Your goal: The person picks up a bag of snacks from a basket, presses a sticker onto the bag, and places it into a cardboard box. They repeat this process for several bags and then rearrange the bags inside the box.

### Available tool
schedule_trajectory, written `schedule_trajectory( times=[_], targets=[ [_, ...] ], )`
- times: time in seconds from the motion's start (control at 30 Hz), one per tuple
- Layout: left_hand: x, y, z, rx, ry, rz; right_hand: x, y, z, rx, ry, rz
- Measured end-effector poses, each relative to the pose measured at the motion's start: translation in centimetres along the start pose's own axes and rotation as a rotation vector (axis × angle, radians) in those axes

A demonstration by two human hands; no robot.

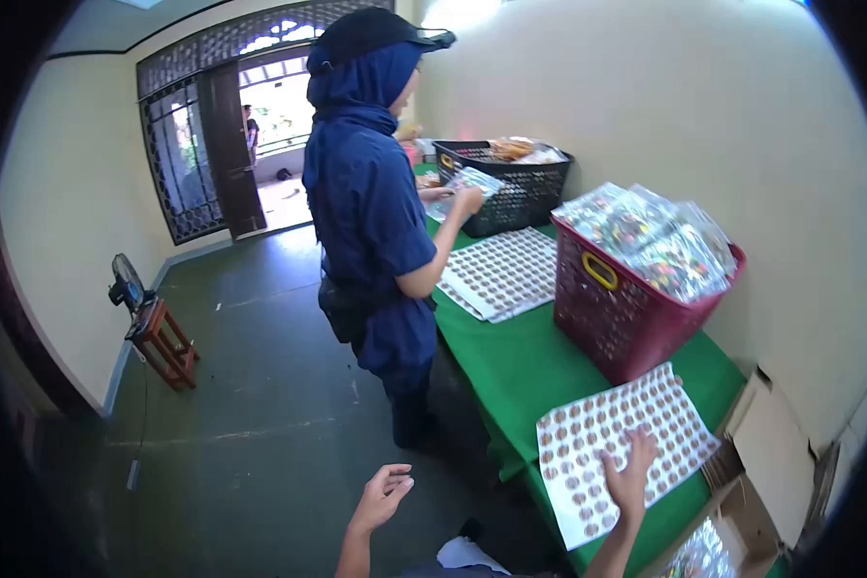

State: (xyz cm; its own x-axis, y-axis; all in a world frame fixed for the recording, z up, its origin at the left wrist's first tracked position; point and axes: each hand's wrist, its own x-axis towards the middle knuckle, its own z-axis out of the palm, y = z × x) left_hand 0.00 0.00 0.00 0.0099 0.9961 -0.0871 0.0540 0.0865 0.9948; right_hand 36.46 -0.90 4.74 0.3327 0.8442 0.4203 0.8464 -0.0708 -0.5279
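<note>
My right hand (630,474) rests on a white sheet of round brown stickers (588,429), its thumb and fingers spread. That sheet lies on the green-covered table (496,371) and hangs slightly past its front edge. Over the floor, left of the table, my left hand (385,496) is held in the air with fingers loosely bent and nothing in it. Behind the sheet stands a maroon plastic basket (602,323), heaped with clear plastic packets (650,236) of colourful small pieces.
A co-worker (371,212) in dark blue stands at the table, holding a clear packet (474,181). More sticker sheets (501,273) lie near a black basket (520,193). At lower right is an open cardboard box (756,520) containing packets. A fan (128,281) sits on a wooden stool (167,342).
</note>
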Motion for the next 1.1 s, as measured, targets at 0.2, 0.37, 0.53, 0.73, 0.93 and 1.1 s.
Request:
schedule_trajectory(
  times=[0.2,0.37,0.53,0.73,0.93,1.1],
  targets=[
    [9.4,4.2,1.3,0.007,-0.016,0.134,15.3,-4.5,-1.9,-0.025,0.368,-0.175],
    [13.3,5.6,3.2,-0.04,-0.061,0.209,25.8,-4.7,-3.0,-0.201,0.533,-0.178],
    [16.1,4.4,4.3,-0.078,-0.13,0.124,31.6,-1.7,-2.3,-0.376,0.255,0.159],
    [21.4,4.3,4.6,-0.074,-0.289,0.125,31.6,-1.3,-2.5,-0.225,0.157,0.189],
    [28.7,6.8,4.6,-0.026,-0.548,0.176,31.4,-1.1,-1.4,-0.033,0.623,0.115],
    [32.6,8.9,4.6,0.017,-0.717,0.253,28.3,-6.1,1.4,-0.148,1.107,-0.22]
  ],
)
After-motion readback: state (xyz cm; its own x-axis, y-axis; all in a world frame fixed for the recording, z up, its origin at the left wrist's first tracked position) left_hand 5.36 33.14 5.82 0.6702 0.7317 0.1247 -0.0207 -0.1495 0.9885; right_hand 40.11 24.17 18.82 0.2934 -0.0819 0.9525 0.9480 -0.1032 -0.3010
